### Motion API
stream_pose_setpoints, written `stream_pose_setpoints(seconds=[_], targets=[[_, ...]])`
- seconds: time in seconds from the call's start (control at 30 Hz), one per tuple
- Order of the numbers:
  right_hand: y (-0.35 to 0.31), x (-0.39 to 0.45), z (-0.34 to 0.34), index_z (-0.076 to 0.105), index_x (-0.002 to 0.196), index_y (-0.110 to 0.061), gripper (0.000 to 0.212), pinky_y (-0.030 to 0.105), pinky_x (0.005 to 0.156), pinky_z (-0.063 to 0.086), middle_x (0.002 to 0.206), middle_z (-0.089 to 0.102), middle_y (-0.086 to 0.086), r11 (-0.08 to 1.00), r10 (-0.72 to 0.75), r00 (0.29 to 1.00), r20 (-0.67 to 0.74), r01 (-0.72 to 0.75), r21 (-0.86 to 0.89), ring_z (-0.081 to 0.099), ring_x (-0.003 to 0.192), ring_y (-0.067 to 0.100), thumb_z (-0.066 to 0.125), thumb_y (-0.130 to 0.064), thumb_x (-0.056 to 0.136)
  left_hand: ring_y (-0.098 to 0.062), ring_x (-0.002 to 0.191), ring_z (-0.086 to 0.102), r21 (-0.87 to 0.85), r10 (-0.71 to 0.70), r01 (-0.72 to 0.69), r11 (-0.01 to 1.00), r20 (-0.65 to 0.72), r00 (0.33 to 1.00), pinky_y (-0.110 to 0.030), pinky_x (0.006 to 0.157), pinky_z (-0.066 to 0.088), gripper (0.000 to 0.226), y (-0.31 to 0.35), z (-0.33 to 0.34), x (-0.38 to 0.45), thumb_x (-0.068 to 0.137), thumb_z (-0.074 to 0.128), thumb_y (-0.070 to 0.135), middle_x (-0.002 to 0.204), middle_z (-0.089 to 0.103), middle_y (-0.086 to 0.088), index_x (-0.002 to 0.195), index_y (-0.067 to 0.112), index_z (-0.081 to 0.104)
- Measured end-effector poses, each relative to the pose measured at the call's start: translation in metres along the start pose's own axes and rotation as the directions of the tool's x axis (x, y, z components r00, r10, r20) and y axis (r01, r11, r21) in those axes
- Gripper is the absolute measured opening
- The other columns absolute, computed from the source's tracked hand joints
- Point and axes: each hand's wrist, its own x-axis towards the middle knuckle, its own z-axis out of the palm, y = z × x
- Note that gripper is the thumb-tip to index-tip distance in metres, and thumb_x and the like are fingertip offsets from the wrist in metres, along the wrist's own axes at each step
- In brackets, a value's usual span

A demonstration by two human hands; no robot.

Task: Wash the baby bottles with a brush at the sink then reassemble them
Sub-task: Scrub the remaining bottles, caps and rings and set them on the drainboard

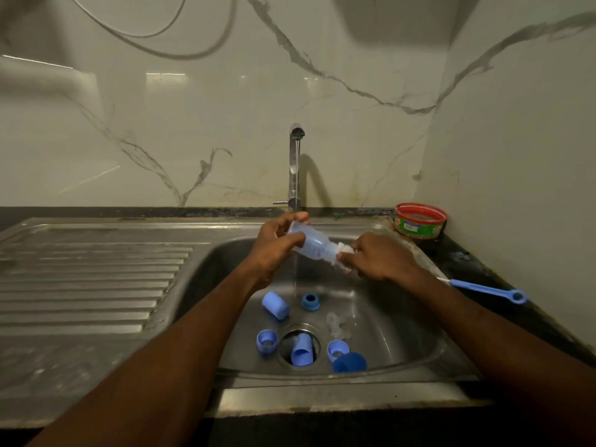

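My left hand (274,245) grips a clear baby bottle (311,245), tilted with its mouth to the right, above the steel sink (403,343). My right hand (377,259) holds the bottle brush, whose white bristles (342,251) sit at the bottle's mouth and whose blue handle (487,290) sticks out to the right. Water runs from the tap (295,162) past the bottle. In the basin lie blue caps (275,304) (302,350) (350,362), blue collar rings (310,301) (267,341) (337,350) and clear teats (337,324).
A ribbed steel draining board (90,275) stretches to the left of the basin. A red and green round tub (421,221) stands on the dark counter at the back right, by the marble-patterned wall. One blue cap lies in the drain opening.
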Motion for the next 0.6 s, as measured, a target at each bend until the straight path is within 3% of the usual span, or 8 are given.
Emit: stream_pose_setpoints(seconds=[0.07,0.13,0.27,0.33,0.4,0.5,0.57,0.6], targets=[[0.001,-0.001,0.002,0.069,0.115,-0.017,0.046,0.033,0.081,0.052,0.092,0.066,0.001,1.000,-0.011,0.999,0.033,0.011,0.015,0.063,0.084,0.016,0.056,-0.058,0.096,-0.027,0.120,0.061,0.008,-0.017,0.017,1.000,-0.029,0.999,-0.050,0.101,0.054,0.018,-0.001,0.002,0.000,0.095,0.061,0.022,0.126,0.065,-0.006,0.109,0.026,0.073],[0.001,-0.009,-0.003,0.070,0.117,-0.024,0.042,0.031,0.076,0.047,0.093,0.068,-0.001,0.988,-0.128,0.986,-0.107,0.117,-0.101,0.060,0.083,0.013,0.053,-0.057,0.098,-0.028,0.114,0.063,-0.026,-0.063,0.060,0.998,-0.148,0.987,-0.052,0.101,0.053,0.017,0.003,0.006,0.002,0.092,0.063,0.035,0.118,0.068,-0.008,0.098,0.024,0.075],[-0.005,-0.020,-0.015,0.070,0.116,-0.032,0.039,0.028,0.065,0.041,0.085,0.066,-0.007,0.885,-0.426,0.834,-0.351,0.304,-0.352,0.058,0.072,0.013,0.046,-0.059,0.101,-0.028,0.111,0.063,0.012,-0.124,0.136,0.991,-0.345,0.931,-0.042,0.089,0.058,0.040,0.004,0.009,0.002,0.100,0.056,0.045,0.127,0.063,-0.012,0.127,0.017,0.062],[-0.006,-0.017,-0.015,0.069,0.117,-0.032,0.041,0.030,0.066,0.048,0.090,0.071,-0.004,0.856,-0.464,0.797,-0.386,0.292,-0.427,0.064,0.076,0.016,0.044,-0.060,0.100,-0.027,0.105,0.065,-0.010,-0.252,0.261,0.965,-0.301,0.920,-0.039,0.082,0.058,0.059,0.003,0.006,-0.002,0.096,0.051,0.063,0.121,0.065,-0.013,0.130,0.015,0.060],[-0.006,-0.012,-0.009,0.069,0.115,-0.032,0.039,0.032,0.070,0.051,0.091,0.071,-0.002,0.864,-0.429,0.818,-0.383,0.248,-0.437,0.065,0.078,0.017,0.046,-0.059,0.100,-0.023,0.098,0.067,0.055,-0.264,0.278,0.959,-0.187,0.946,-0.033,0.077,0.057,0.062,0.004,0.002,-0.005,0.094,0.050,0.067,0.114,0.069,-0.013,0.124,0.015,0.064],[0.002,-0.001,-0.006,0.072,0.100,-0.024,0.034,0.034,0.075,0.053,0.084,0.069,-0.001,0.989,-0.138,0.977,-0.161,0.128,-0.070,0.064,0.078,0.017,0.057,-0.054,0.097,-0.023,0.114,0.066,0.158,-0.050,0.046,0.986,0.023,0.998,-0.033,0.091,0.058,0.053,0.003,-0.008,-0.004,0.089,0.067,0.047,0.126,0.066,-0.008,0.132,0.016,0.060],[0.010,0.004,-0.006,0.070,0.087,-0.019,0.033,0.032,0.071,0.053,0.077,0.068,0.000,0.975,-0.037,0.994,0.106,0.013,0.223,0.065,0.075,0.019,0.062,-0.050,0.094,-0.016,0.118,0.064,0.287,0.029,-0.086,0.954,0.197,0.980,-0.032,0.097,0.056,0.054,0.001,-0.017,-0.004,0.083,0.078,0.029,0.128,0.064,-0.002,0.132,0.018,0.059],[0.013,0.004,-0.006,0.070,0.088,-0.017,0.033,0.031,0.069,0.052,0.079,0.068,0.001,0.972,-0.027,0.985,0.169,-0.013,0.236,0.064,0.076,0.019,0.063,-0.049,0.094,-0.012,0.117,0.063,0.397,0.048,-0.162,0.903,0.282,0.958,-0.030,0.098,0.055,0.053,-0.001,-0.019,-0.004,0.082,0.081,0.023,0.127,0.064,0.002,0.130,0.019,0.060]])
